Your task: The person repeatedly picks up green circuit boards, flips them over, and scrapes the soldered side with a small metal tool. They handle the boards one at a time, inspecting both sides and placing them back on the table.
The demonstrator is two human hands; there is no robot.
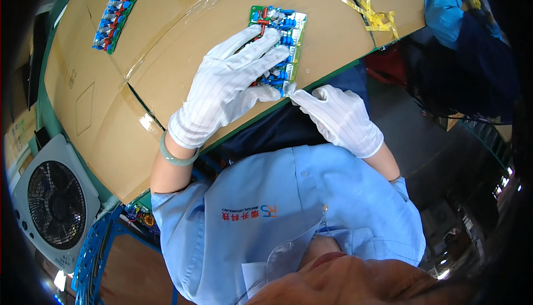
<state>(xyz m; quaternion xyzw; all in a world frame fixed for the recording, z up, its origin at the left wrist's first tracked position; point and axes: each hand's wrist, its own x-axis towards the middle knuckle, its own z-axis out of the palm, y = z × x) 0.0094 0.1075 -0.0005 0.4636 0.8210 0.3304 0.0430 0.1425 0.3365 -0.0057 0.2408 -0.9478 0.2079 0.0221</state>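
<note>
Watching this through the head cam, using clock directions from mid-view. The board I care about, a green circuit board (300, 45) crowded with blue and red parts, sits at 12 o'clock on the cardboard sheet (172, 33), its long side running roughly 12 to 6.

My left hand (227, 80), in a striped white glove, comes up from about 7. From that palm the board is off at 2 o'clock. The fingers are spread loosely across its middle and far half, and the thumb is down by the 6 o'clock end. So the grip is part open, straddling the board more than squeezing it, and I can't tell how hard it's pressing. A fair bit of the board is hidden under the glove.

My right hand (338, 119), gloved too, comes in from about 4. Its thumb and index finger are nearly together at the board's near corner, so the board is at 11 o'clock from that palm. There's something small and pale at the tips, but I honestly can't tell if it's pinched or just touched. The other fingers are curled in.

Around that: a second populated board (115, 19) is at 10 o'clock, well apart from both hands. There's a knotted yellow strap (377, 13) between 1 and 2, and a grey fan (58, 205) at 8.
</note>
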